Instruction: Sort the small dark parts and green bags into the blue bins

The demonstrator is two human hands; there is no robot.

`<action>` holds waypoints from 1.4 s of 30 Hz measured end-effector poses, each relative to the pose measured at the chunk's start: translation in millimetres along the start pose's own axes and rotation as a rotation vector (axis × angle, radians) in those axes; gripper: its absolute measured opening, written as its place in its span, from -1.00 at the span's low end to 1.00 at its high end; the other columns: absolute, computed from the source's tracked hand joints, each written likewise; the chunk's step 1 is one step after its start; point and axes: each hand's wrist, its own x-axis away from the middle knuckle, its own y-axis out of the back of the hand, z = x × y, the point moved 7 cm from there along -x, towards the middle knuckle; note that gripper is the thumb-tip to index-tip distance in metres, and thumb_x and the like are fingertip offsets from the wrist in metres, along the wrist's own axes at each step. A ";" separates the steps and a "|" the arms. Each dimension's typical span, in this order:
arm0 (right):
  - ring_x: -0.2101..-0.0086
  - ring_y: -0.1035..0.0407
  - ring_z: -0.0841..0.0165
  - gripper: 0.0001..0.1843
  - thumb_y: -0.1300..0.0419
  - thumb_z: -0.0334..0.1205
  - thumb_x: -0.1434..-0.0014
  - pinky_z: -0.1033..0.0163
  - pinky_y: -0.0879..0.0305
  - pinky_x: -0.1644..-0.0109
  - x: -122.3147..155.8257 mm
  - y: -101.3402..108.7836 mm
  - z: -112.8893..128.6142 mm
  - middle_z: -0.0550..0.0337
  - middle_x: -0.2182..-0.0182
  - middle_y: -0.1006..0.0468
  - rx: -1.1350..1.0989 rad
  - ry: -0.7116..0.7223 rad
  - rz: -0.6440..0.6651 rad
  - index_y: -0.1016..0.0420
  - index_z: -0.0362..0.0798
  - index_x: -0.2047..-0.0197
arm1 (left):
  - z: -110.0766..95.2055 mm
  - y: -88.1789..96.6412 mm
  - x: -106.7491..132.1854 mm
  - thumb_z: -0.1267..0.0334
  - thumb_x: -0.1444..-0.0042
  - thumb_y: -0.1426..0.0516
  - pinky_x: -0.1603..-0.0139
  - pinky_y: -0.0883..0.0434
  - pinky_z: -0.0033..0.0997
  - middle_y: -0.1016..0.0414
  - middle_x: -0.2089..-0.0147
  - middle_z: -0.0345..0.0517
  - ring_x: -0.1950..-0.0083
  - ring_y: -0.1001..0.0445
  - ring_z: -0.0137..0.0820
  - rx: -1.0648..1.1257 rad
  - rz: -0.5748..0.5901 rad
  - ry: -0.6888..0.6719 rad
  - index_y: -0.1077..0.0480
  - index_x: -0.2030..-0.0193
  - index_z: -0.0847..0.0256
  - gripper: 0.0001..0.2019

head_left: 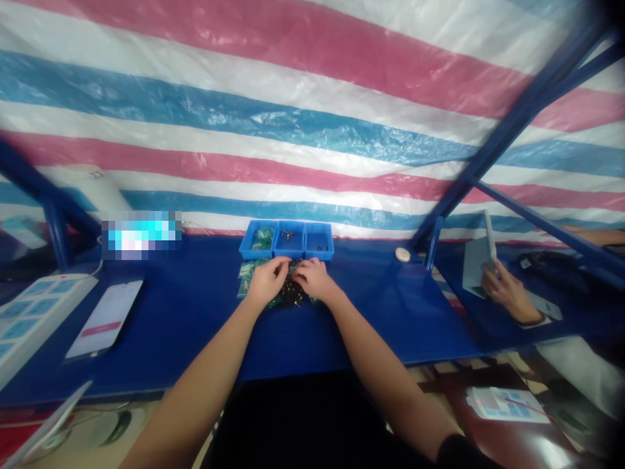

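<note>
My left hand [266, 281] is at the left edge of a pile of small dark pieces that look like screws [291, 296], its thumb and fingers pinched together. Over the right side of the pile, my right hand [316, 279] has its fingers curled inward and closed. Whatever either hand holds is too small to make out. Small clear bags with greenish contents [245, 270] lie under and beside my left hand. Just beyond my hands stand three joined blue bins: the left bin [243, 246] contains greenish bags, the middle bin [289, 250] a few metal pieces, the right bin [318, 236] a few small dark pieces.
On the blue table [385, 312] a phone [105, 319] and a white power strip [36, 312] lie at left. A round pale object [403, 255] sits at right, near a blue frame post [433, 244]. Beyond it another person's hand [510, 293] holds a tablet-like device [476, 260].
</note>
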 end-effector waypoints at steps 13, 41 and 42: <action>-0.01 -0.08 0.13 -0.77 -0.17 -0.14 -0.21 0.01 0.01 -0.05 10.6 13.3 7.4 0.21 -0.03 -0.45 0.047 0.011 0.117 -0.60 0.24 0.10 | 0.2 0.2 -0.3 0.12 -0.26 -0.01 0.33 -0.36 -0.46 -0.59 0.30 -0.18 0.47 -0.44 -0.44 -0.001 0.017 0.015 -0.50 0.07 0.13 -0.71; 0.03 -0.13 0.14 -0.81 -0.25 0.01 -0.13 0.03 0.00 -0.02 5.3 4.1 5.7 0.20 0.05 -0.49 -0.020 -0.053 0.040 -0.62 0.13 0.29 | 0.9 -1.4 -0.4 0.13 -0.26 -0.02 0.33 -0.36 -0.46 -0.59 0.31 -0.21 0.47 -0.45 -0.45 0.003 0.028 0.012 -0.49 0.06 0.10 -0.73; 0.04 -0.13 0.15 -0.82 -0.25 0.00 -0.13 0.03 0.00 -0.02 5.2 3.7 5.2 0.21 0.06 -0.49 -0.020 -0.062 0.035 -0.61 0.14 0.29 | 1.2 -1.5 -0.4 0.13 -0.26 -0.02 0.32 -0.36 -0.46 -0.59 0.31 -0.21 0.47 -0.45 -0.45 0.004 0.028 0.013 -0.49 0.07 0.10 -0.73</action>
